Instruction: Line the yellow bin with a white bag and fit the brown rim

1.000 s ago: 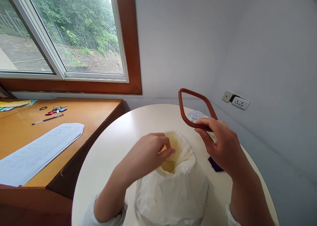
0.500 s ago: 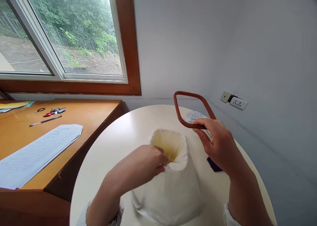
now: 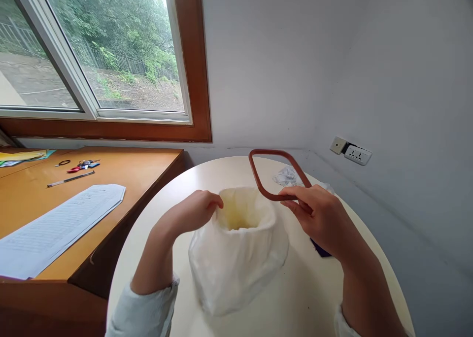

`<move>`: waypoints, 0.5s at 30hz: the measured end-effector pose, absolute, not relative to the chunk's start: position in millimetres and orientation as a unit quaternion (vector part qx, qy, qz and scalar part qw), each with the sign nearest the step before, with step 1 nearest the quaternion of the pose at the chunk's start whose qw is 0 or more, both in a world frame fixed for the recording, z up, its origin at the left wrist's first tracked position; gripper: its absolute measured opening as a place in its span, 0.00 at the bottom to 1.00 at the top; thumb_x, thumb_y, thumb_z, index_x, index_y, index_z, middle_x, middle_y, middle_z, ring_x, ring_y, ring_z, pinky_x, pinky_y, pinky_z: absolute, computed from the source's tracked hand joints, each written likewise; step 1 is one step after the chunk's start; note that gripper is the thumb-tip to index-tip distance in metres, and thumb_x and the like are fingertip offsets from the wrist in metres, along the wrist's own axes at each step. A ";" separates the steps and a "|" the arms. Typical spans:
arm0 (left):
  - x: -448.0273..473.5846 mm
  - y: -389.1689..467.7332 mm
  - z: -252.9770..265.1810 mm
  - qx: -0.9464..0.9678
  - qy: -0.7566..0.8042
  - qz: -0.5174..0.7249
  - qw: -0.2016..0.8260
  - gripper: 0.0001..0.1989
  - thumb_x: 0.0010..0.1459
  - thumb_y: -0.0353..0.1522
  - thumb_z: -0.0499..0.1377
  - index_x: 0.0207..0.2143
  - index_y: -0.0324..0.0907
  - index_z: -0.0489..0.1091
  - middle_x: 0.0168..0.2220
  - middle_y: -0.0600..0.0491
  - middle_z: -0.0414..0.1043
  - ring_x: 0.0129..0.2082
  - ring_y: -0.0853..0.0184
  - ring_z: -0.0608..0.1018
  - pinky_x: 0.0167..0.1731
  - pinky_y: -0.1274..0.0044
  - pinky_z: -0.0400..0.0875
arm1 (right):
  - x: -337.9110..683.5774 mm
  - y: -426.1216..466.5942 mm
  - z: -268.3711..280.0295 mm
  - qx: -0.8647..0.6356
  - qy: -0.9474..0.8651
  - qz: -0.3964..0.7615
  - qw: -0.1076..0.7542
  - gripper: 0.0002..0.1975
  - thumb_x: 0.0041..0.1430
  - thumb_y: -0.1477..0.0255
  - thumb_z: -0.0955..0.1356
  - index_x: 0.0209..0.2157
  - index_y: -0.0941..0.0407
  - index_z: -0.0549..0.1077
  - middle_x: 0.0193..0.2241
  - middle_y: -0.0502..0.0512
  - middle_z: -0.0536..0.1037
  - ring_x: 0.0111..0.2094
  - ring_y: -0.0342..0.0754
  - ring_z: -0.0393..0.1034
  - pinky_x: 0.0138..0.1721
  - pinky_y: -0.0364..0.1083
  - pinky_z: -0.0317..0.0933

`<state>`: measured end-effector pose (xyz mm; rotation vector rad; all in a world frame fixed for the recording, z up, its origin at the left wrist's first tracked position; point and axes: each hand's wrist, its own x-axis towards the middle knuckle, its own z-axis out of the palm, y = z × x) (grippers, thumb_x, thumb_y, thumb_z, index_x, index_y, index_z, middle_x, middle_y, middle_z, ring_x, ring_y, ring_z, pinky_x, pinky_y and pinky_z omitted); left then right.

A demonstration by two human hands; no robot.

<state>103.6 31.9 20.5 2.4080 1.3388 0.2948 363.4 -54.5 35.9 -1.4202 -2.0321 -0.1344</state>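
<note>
A white plastic bag point(image 3: 236, 263) lines a bin, its top folded over the rim and hanging loosely down the outside. Yellow shows through the liner inside the opening. At the left of that rim, my left hand point(image 3: 195, 210) is closed with the fingertips on the bag's edge. My right hand point(image 3: 320, 216) pinches a brown rounded-square bin ring point(image 3: 264, 191) by its near side. The ring is tilted in the air above and to the right of the opening, apart from the bag.
The bin stands on a round cream table point(image 3: 166, 199). Clear crumpled plastic point(image 3: 286, 176) lies behind the ring, and a dark flat item point(image 3: 320, 249) is partly under my right hand. On the wooden desk point(image 3: 148, 167) are papers point(image 3: 70, 228), a pen point(image 3: 70, 179) and scissors point(image 3: 76, 169).
My left hand has moved from the near side of the bag's opening to its left edge. The ring has come lower and leftward, nearer the opening. The bag's outer folds have spread out.
</note>
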 end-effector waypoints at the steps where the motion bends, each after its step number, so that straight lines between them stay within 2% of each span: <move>1: 104.6 37.0 18.1 0.852 0.476 0.117 0.184 0.18 0.51 0.29 0.45 0.34 0.45 0.74 0.33 0.51 0.74 0.30 0.65 0.75 0.29 0.76 0.66 | 363.0 -54.5 35.6 -0.546 -0.773 -0.050 0.320 0.07 0.59 0.73 0.61 0.38 0.51 0.70 0.28 0.49 0.75 0.26 0.44 0.64 0.33 0.46 0.58; 4: 108.4 46.9 12.6 0.847 0.471 0.165 0.185 0.18 0.51 0.28 0.44 0.33 0.44 0.74 0.34 0.51 0.74 0.32 0.65 0.75 0.31 0.76 0.67 | 362.3 -53.7 35.0 -0.548 -0.771 -0.042 0.322 0.07 0.59 0.73 0.61 0.37 0.52 0.70 0.28 0.50 0.75 0.26 0.44 0.65 0.30 0.45 0.58; 10: 107.9 50.1 11.1 0.828 0.455 0.198 0.260 0.18 0.54 0.32 0.45 0.41 0.45 0.72 0.37 0.51 0.74 0.34 0.64 0.75 0.33 0.74 0.68 | 358.3 -52.7 38.0 -0.517 -0.802 0.013 0.300 0.08 0.59 0.76 0.60 0.38 0.53 0.69 0.29 0.50 0.72 0.29 0.44 0.64 0.30 0.43 0.59; 13: 103.6 53.4 10.1 0.789 0.461 0.280 0.294 0.20 0.56 0.34 0.46 0.51 0.45 0.64 0.39 0.49 0.73 0.37 0.64 0.74 0.35 0.73 0.69 | 354.6 -52.3 38.4 -0.504 -0.816 0.030 0.282 0.09 0.59 0.76 0.60 0.39 0.53 0.69 0.30 0.50 0.70 0.30 0.43 0.64 0.30 0.43 0.59; 15: 101.4 55.9 9.4 0.753 0.477 0.335 0.305 0.23 0.57 0.36 0.46 0.55 0.43 0.58 0.38 0.48 0.73 0.34 0.66 0.75 0.34 0.72 0.69 | 351.8 -52.0 38.0 -0.497 -0.822 0.035 0.274 0.09 0.60 0.76 0.60 0.39 0.53 0.69 0.30 0.51 0.70 0.30 0.43 0.64 0.30 0.43 0.59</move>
